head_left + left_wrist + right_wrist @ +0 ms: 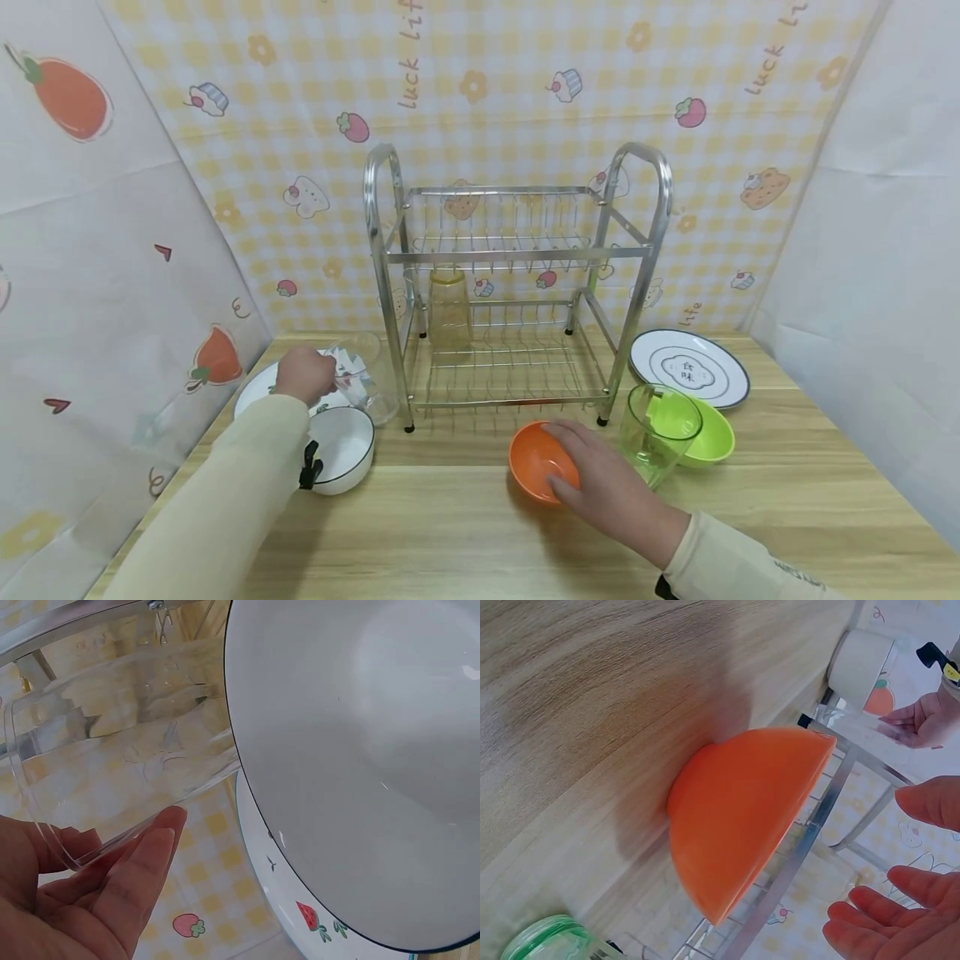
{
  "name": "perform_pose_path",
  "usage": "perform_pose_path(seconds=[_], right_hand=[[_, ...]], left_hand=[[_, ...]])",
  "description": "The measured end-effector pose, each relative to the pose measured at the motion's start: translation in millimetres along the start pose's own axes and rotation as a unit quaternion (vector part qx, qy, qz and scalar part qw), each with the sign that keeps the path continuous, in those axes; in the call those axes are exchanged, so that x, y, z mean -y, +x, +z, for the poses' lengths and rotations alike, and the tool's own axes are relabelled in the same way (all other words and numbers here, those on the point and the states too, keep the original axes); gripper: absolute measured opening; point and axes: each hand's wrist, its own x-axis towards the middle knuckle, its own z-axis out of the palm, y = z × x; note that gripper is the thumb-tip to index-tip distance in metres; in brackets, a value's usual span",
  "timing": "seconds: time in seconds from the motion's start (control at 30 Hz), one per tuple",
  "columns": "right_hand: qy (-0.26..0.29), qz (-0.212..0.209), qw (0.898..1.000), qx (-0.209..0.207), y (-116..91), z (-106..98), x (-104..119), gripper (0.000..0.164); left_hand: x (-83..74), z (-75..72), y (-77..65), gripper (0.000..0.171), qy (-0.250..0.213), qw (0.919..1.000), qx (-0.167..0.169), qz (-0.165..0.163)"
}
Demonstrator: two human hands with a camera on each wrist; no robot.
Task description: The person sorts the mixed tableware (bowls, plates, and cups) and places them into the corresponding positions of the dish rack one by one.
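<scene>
My left hand (306, 375) pinches the rim of a clear glass (378, 387), beside the left leg of the metal dish rack (517, 254). In the left wrist view, the thumb and fingers (142, 877) lie on either side of the rim; the far end of the glass is hidden behind a white bowl (337, 750). Over the orange bowl (536, 467) hovers my right hand (615, 492), thumb and fingers spread. The right wrist view shows those fingers (915, 900) apart from the upright bowl (735, 810).
A patterned plate (258, 387) lies behind the white bowl at left. An amber glass (450, 312) stands upside down on the rack's lower shelf. At right are a green glass (648, 454), a lime green bowl (712, 437) and a blue-rimmed plate (727, 375). Patterned cloth walls enclose the table.
</scene>
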Motion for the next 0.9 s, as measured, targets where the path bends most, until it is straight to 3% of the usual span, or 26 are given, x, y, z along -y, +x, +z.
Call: perform_pose_path(seconds=[0.1, 0.33, 0.67, 0.9], right_hand=[[-0.003, -0.006, 1.000, -0.004, -1, 0, -1, 0.055], [-0.002, -0.009, 1.000, -0.012, -3, -4, 2, 0.054], [0.003, 0.000, 1.000, -0.004, -2, -6, 6, 0.054], [0.004, -0.011, 1.000, -0.016, -1, -5, 5, 0.055]], left_hand=[[2.8, -2.2, -1.9, 0.036, -0.023, 0.9997, -0.006, -0.005], [11.5, -8.7, -5.7, 0.034, -0.053, 0.9970, -0.043, 0.037], [22.8, -25.8, -21.3, 0.041, -0.081, 0.9961, -0.032, -0.007], [26.1, -34.4, -35.7, 0.039, -0.127, 0.9909, -0.042, 0.015]])
